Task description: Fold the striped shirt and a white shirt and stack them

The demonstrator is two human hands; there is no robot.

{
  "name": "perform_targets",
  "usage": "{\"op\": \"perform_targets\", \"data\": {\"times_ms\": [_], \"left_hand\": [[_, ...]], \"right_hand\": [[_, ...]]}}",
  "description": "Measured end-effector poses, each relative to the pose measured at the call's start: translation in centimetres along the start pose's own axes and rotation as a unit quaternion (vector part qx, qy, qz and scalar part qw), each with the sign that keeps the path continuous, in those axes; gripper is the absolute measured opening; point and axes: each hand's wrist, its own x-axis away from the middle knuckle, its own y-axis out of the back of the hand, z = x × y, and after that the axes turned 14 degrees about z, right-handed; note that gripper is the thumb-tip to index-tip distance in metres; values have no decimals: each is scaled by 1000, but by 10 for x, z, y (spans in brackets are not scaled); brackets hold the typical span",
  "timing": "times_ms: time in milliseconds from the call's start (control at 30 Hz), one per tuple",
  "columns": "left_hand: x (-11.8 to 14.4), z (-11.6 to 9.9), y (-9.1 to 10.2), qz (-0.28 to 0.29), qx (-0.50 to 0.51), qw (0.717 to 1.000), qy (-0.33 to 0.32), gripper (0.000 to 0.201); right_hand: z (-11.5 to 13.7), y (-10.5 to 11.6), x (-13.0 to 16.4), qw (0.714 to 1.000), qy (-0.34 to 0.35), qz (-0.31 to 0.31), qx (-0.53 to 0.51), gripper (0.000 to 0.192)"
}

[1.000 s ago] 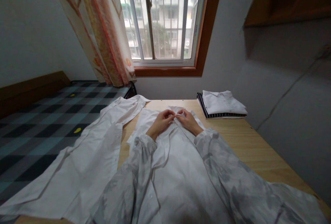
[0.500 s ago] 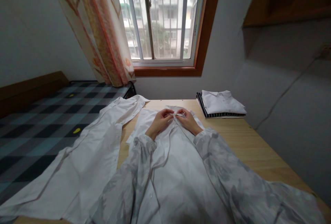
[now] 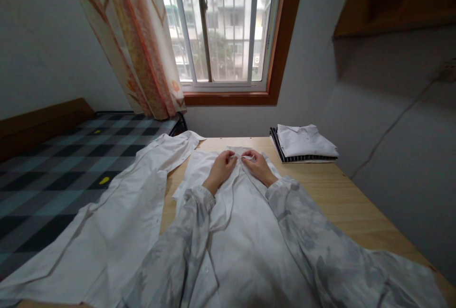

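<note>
A white button-up shirt (image 3: pixel 256 232) lies front side up on the wooden table, its collar end toward the window. At the collar, my left hand (image 3: pixel 223 167) pinches one front edge of the cloth between thumb and fingers. My right hand (image 3: pixel 257 165) grips the opposite edge just beside it, fingers curled. The two sets of fingertips are close together, with a small gap between them. Below my hands the shirt front hangs loosely apart, and a few buttons show along its edge. Any button at the collar is too small to make out.
Another white shirt (image 3: pixel 121 218) is spread along the left side, partly over the checked bed (image 3: pixel 46 180). A stack of folded shirts (image 3: pixel 304 143) sits at the table's (image 3: pixel 342 199) far right corner. Beyond are a window (image 3: pixel 228 28) and a curtain (image 3: pixel 135 37).
My left fingertips have drawn slightly away from the right ones, opening a small gap at the collar. My right hand stays nearly in place.
</note>
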Motion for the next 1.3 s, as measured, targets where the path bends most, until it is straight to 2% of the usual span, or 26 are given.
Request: {"op": "perform_targets", "data": {"times_ms": [133,300,467,733,1167,1300], "left_hand": [[1,-3,1,19,-45,999,-8,15],[3,-8,2,58,-83,994,-50,14],[3,-8,0,75,-35,995,-57,20],[1,0,-4,90,61,992,-59,24],[3,-6,-2,100,69,992,-44,24],[3,-9,-2,109,99,988,-35,20]], "right_hand": [[1,0,0,1000,-1,21,15,24],[2,0,1,1000,21,5,18,24],[3,-1,2,998,46,12,45,22],[7,-2,3,999,5,-11,33,17],[3,4,-5,996,-40,57,-49,13],[3,5,-6,996,-36,56,-53,13]]}}
